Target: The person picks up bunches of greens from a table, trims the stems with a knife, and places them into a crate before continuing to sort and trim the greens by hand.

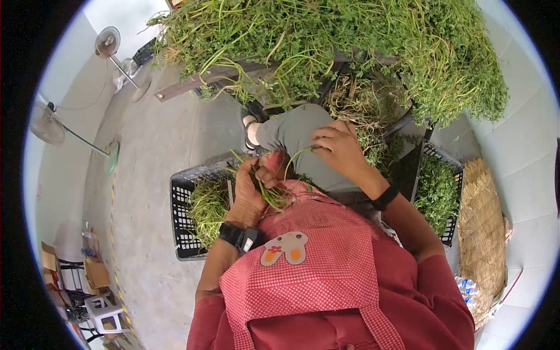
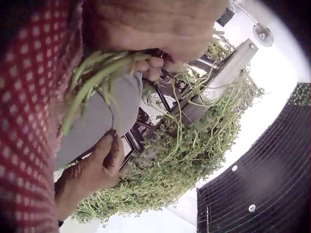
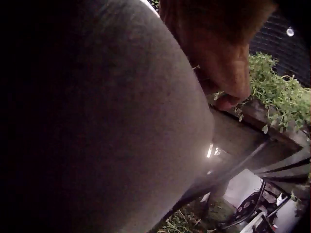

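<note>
My left hand grips a small bunch of green stems above the lap, and the cut ends stick out past the fingers in the left wrist view. Over the grey trouser knee, my right hand pinches a thin stem between thumb and fingers; the left wrist view shows this right hand with the stem at its fingertips. In the right wrist view, the right hand is dark and its fingertips are partly hidden.
A large heap of leafy greens covers the stand in front. Black crates hold stems at the left and greens at the right. Discarded stalks lie beneath the stand. Fans, a white stool and a straw roll stand around.
</note>
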`<state>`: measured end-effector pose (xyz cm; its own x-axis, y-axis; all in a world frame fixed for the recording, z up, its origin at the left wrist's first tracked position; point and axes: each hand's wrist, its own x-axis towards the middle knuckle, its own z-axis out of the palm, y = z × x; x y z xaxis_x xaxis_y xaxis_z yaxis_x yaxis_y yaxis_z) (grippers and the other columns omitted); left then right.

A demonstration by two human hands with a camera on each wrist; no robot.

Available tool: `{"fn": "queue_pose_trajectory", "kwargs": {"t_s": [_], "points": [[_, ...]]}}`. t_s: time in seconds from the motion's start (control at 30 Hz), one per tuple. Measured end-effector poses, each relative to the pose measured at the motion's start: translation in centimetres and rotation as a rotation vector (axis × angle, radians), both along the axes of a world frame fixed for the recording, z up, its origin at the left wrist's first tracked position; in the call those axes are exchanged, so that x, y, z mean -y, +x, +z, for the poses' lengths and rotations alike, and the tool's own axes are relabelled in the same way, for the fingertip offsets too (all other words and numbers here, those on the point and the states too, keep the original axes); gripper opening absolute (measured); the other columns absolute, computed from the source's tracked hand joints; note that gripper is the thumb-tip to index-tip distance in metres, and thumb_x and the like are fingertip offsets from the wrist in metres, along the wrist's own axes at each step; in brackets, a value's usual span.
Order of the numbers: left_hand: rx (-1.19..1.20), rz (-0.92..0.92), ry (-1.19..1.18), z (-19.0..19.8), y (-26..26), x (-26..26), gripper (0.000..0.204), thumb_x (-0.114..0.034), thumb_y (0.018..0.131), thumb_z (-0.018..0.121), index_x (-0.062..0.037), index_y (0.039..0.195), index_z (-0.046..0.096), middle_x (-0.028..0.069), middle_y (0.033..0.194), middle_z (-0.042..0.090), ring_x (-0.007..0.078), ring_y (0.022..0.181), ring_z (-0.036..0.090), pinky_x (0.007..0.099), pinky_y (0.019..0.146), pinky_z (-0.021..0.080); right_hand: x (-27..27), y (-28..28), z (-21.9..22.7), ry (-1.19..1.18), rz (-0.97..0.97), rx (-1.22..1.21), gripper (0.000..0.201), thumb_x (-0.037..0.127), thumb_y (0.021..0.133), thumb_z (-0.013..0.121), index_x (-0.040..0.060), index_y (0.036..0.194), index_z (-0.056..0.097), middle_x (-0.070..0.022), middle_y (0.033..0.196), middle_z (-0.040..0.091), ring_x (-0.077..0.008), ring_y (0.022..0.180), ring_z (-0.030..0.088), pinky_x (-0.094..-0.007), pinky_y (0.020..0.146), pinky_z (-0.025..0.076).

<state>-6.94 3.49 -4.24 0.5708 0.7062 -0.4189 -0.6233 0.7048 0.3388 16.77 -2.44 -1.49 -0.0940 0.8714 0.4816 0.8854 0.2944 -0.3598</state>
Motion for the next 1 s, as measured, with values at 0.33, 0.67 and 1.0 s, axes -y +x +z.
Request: {"fn": "queue_pose_trajectory", "kwargs": {"t_s": [0.33, 0.67, 1.0], "points": [[-0.167, -0.043, 0.234, 3.8, 1.6, 1.7, 0.01, -0.013, 0.087, 0.055, -0.0042, 0.089, 0.053, -0.0033, 0.057, 0.034, 0.0101, 0.054, 0.036, 0.0234, 0.052, 0.035, 0.2, -2.8, 1.3, -0.132, -0.032, -0.424, 0.024, 0.026, 0.077, 0.067, 0.0047, 0.088, 0.067, -0.0152, 0.072, 0.063, -0.0321, 0.062, 0.059, -0.037, 0.059, 0.047], [-0.17, 0.119, 0.181, 1.9, -1.3, 0.0, 0.04, -0.039, 0.095, 0.045, -0.0076, 0.071, 0.05, -0.0037, 0.055, 0.026, 0.01, 0.05, 0.028, 0.0237, 0.045, 0.027, -2.4, -3.8, 1.5, -0.13, 0.014, 0.106, 0.016, 0.018, 0.078, 0.062, 0.0076, 0.089, 0.066, -0.0099, 0.078, 0.062, -0.0246, 0.075, 0.062, -0.0363, 0.067, 0.047], [0.212, 0.028, 0.234, 3.8, -2.4, -0.3, 0.046, -0.044, 0.095, 0.042, -0.0078, 0.068, 0.051, -0.0028, 0.056, 0.031, 0.0104, 0.052, 0.03, 0.0239, 0.043, 0.028, -3.4, -7.9, -0.3, -0.356, 0.358, 0.227, 0.015, 0.015, 0.076, 0.058, 0.0097, 0.085, 0.067, -0.0139, 0.09, 0.063, -0.03, 0.086, 0.063, -0.04, 0.074, 0.049]]}}
